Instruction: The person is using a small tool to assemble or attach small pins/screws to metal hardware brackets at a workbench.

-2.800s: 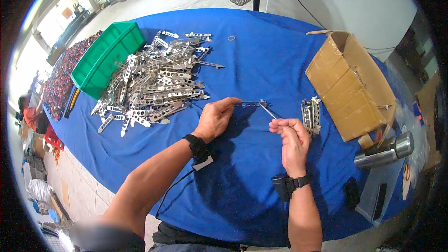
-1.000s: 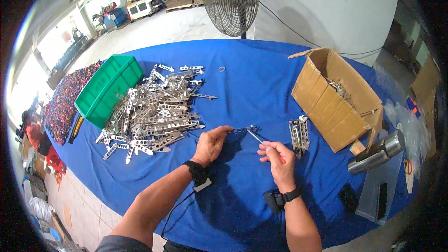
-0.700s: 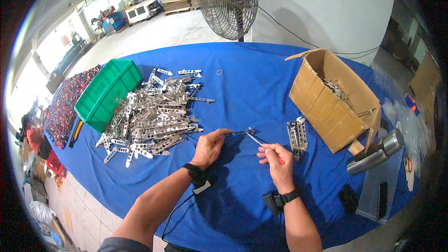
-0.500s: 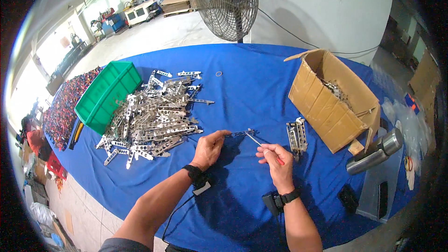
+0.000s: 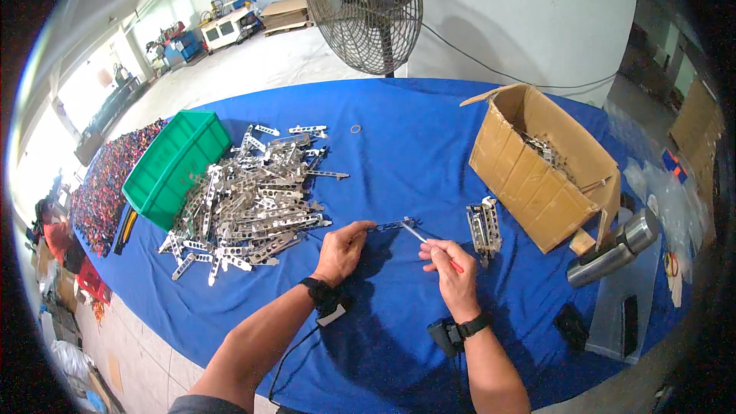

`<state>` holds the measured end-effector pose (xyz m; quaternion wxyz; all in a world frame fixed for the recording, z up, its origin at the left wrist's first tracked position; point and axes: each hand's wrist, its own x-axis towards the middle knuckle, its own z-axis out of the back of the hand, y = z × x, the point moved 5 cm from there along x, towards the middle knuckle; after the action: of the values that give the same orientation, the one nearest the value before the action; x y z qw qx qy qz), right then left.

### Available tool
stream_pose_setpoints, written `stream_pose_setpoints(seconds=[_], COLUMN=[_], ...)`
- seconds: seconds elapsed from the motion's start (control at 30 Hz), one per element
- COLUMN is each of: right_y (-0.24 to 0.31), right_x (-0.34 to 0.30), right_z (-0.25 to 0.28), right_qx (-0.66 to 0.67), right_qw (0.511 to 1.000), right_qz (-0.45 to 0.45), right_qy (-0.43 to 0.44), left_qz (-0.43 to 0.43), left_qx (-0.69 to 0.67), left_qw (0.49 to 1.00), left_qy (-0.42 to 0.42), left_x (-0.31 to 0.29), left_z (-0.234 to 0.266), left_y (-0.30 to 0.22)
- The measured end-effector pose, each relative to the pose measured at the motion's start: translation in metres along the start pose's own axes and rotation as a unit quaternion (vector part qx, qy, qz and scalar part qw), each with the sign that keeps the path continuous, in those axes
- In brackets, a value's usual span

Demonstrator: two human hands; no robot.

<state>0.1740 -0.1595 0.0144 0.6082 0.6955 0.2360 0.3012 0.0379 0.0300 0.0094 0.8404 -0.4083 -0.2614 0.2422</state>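
My left hand [image 5: 340, 251] pinches one end of a thin perforated metal strip [image 5: 388, 226] above the blue cloth. In my right hand [image 5: 454, 276] is a slim tool with a metal shaft [image 5: 415, 232] and a red handle, perhaps a screwdriver. Its tip meets the far end of the strip; whether it touches cannot be made out. Left of my left hand lies a large heap of similar metal strips [image 5: 253, 207]. A small bundle of strips [image 5: 484, 228] rests to the right of my right hand.
A green bin [image 5: 170, 172] leans by the heap, with a mound of small multicoloured pieces [image 5: 107, 184] beyond. At right stand a cardboard box [image 5: 510, 169] holding metal parts and a tilted steel flask [image 5: 613, 251]. Behind the blue-covered table [image 5: 406, 146] is a fan [image 5: 364, 11].
The view has tilted slightly, shifting the scene a little. Both hands keep their grips, the strip and the tool's tip still together.
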Motion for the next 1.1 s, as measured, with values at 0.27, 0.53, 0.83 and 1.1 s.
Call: stream_pose_setpoints(seconds=[0.27,0.53,0.83,1.1], right_y=[-0.003,-0.006,-0.01,-0.01], right_x=[0.0,0.001,0.001,0.0], right_z=[0.006,-0.003,0.002,0.006], right_qx=[0.028,0.033,0.032,0.03], right_qw=[0.999,0.999,0.999,0.999], right_qz=[-0.021,0.003,-0.012,-0.022], right_qy=[0.001,0.023,0.009,-0.023], left_qz=[-0.02,0.005,0.022,0.063], left_qx=[-0.016,-0.033,-0.033,-0.069], left_qw=[0.999,0.999,0.999,0.995], left_qy=[-0.025,-0.027,-0.008,0.023], left_x=[0.001,-0.001,0.0,0.0], left_z=[-0.001,0.001,0.001,-0.01], left_y=[-0.003,0.006,0.007,0.017])
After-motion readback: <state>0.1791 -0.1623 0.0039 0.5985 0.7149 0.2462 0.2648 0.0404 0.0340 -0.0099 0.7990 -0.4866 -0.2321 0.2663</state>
